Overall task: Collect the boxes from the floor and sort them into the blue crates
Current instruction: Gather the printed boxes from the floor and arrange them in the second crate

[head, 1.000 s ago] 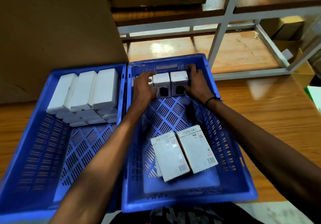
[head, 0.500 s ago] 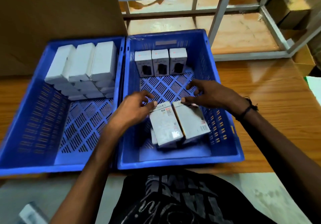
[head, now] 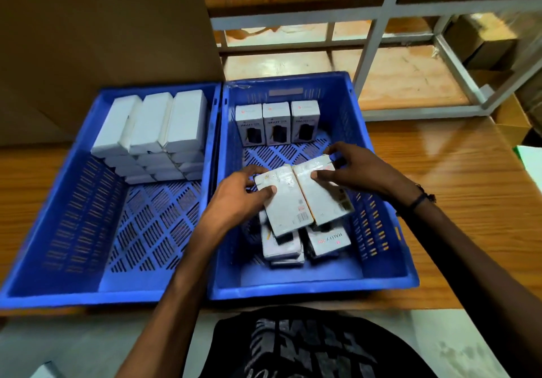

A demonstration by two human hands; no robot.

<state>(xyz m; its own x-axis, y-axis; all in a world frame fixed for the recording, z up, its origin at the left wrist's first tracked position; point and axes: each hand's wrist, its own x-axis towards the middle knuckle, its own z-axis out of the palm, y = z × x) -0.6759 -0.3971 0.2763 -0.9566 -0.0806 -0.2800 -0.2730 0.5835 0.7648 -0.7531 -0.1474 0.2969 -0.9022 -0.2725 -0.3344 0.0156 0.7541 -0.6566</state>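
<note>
White boxes [head: 302,196] in both hands [head: 234,199].

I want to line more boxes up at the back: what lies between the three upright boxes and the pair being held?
Head view: only bare lattice crate floor lies between the three upright boxes and the held pair.

Dim indoor light, glare on tabletop [head: 457,155], edges warped, perhaps blurred

Glossy wooden table [head: 457,172], white metal shelving frame [head: 372,43], brown cardboard cartons [head: 96,34], pale floor [head: 469,339]
</note>
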